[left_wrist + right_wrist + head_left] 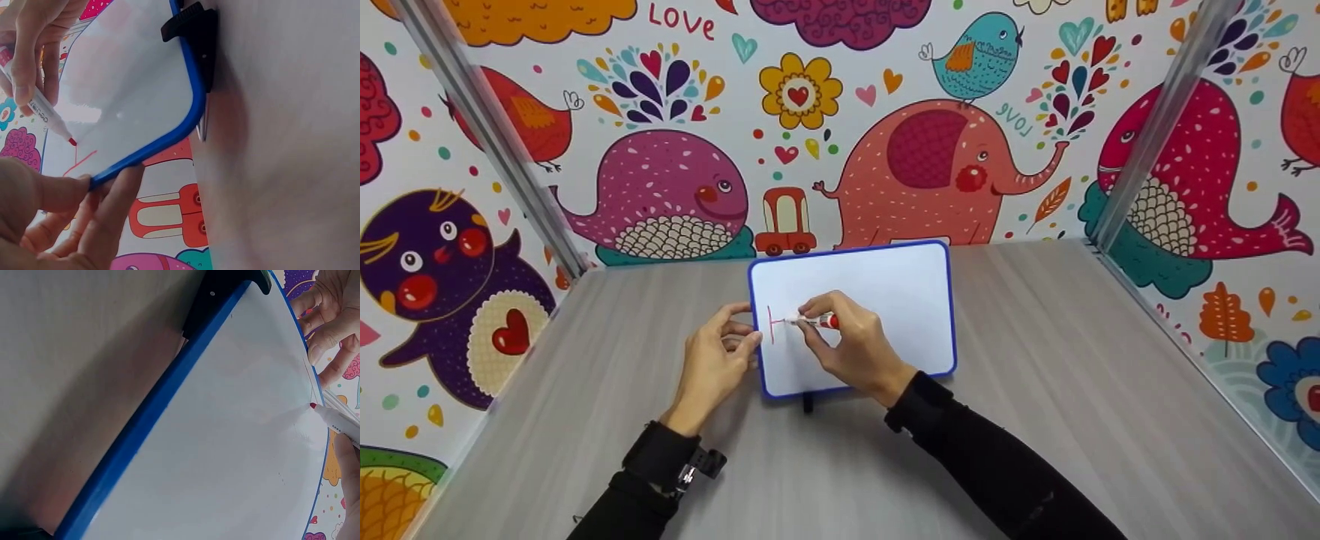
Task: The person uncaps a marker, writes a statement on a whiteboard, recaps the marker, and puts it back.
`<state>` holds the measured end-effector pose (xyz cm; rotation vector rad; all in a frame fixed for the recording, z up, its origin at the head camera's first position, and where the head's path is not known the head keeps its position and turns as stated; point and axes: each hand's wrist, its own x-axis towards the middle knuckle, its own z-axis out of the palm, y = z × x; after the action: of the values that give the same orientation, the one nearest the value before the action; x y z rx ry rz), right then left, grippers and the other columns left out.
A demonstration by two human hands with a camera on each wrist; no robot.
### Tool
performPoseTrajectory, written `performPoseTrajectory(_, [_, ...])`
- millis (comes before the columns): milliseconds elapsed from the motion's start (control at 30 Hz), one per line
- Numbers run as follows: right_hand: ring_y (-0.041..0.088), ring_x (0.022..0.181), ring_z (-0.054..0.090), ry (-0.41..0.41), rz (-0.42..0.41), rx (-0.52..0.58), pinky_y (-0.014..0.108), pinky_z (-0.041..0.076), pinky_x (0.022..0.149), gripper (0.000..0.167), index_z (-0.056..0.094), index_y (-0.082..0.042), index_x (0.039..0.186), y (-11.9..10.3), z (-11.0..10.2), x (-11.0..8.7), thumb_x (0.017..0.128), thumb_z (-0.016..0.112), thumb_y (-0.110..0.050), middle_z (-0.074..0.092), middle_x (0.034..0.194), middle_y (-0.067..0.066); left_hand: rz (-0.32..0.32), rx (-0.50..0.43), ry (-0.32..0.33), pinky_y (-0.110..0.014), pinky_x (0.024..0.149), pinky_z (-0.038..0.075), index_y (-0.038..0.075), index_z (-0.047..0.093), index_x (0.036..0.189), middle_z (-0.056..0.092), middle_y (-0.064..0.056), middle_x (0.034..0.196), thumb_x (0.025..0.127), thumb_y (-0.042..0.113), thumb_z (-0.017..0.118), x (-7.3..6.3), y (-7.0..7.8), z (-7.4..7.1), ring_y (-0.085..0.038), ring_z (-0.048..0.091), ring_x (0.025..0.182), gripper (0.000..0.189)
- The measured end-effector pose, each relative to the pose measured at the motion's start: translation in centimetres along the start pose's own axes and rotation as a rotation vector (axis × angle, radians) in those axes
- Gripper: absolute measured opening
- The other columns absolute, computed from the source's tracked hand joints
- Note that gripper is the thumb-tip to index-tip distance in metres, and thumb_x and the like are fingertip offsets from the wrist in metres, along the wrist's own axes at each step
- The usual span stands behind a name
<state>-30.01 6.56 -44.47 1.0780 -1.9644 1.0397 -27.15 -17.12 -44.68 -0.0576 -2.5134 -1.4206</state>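
Note:
A whiteboard (885, 300) with a blue frame leans back on a black stand (207, 50). By its left edge my left hand (716, 367) pinches the frame, thumb in front and fingers behind. My right hand (859, 345) holds a white and red marker (48, 118) between thumb and fingers. The marker's red tip touches the board or is very near it. Red strokes (772, 324), a vertical line with a short bar going right, show at the board's left side. In the right wrist view, part of the right hand (347, 467) is cut off by the frame edge.
The board stands on a grey wood-grain table (1035, 360). Behind and on both sides rise panels printed with cartoon animals (922, 172). Metal posts (495, 142) stand at the two back corners.

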Motion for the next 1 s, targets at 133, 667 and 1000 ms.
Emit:
performPoseTrajectory(133, [0.027,0.113,0.087,0.021,-0.008,-0.006,0.037,0.071,0.105,0.033,0.070,0.000,0.117,0.0,-0.1,0.1,0.095,0.094,0.004,0.084,0.114,0.016,0.004,0.004,0.001,-0.029,0.076,0.073,0.011,0.070,0.156,0.085,-0.018,0.117,0.112,0.004,0.077,-0.1,0.0,0.0,-0.026,0.086,0.095,0.045])
performPoseTrajectory(667, [0.028,0.113,0.087,0.091,-0.029,-0.056,0.037,0.071,0.105,0.033,0.071,0.000,0.118,0.3,0.1,1.3,0.095,0.094,0.003,0.082,0.115,0.016,0.005,0.015,0.000,-0.032,0.080,0.074,0.011,0.070,0.154,0.085,-0.017,0.118,0.111,0.003,0.078,-0.1,0.1,0.1,-0.027,0.086,0.094,0.045])
performPoseTrajectory(1000, [0.028,0.115,0.086,0.085,-0.015,-0.064,0.037,0.071,0.106,0.035,0.071,0.000,0.119,0.3,0.0,1.4,0.095,0.095,0.003,0.082,0.117,0.017,-0.007,0.006,-0.006,-0.034,0.080,0.075,0.012,0.070,0.155,0.085,-0.018,0.119,0.112,0.004,0.077,-0.1,0.0,-0.1,-0.026,0.086,0.094,0.044])
